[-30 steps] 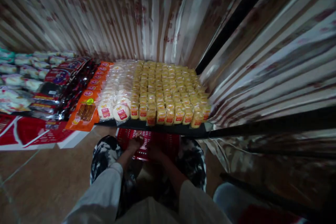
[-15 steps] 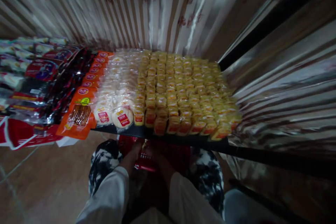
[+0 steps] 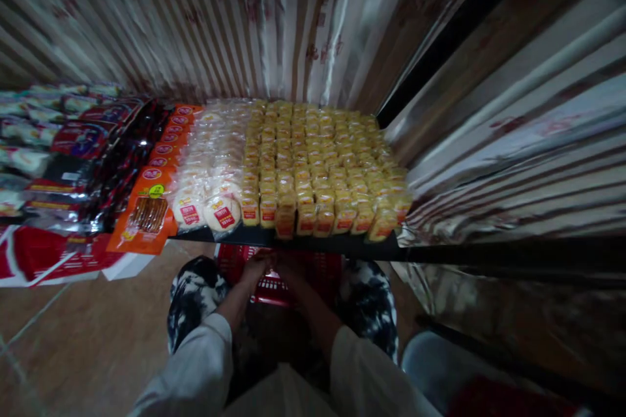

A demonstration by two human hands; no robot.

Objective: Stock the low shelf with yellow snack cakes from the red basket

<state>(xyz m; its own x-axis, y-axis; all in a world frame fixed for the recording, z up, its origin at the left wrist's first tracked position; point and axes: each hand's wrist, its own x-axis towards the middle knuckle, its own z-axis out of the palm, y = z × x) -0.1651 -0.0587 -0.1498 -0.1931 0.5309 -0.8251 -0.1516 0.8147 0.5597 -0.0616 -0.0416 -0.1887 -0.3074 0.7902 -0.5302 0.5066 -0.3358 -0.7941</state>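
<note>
My left hand and my right hand meet over a red plastic basket below the shelf's front edge. The fingers of both look curled in, close to touching. A small pale spot shows between them, too dark and small to name. Above stand several rows of small yellow-wrapped packets. Left of those are clear packs of round white cakes, and beside them a row of orange snack packets.
Dark red-and-black packets and pale wrapped packets fill the shelf's left. The dark shelf edge runs above my hands. A striped curtain hangs behind and at the right. A red-and-white box juts out at the left.
My view has shifted a little, so the yellow packets sit further left and higher. Both hands stay together over the basket, now slightly higher in view.
</note>
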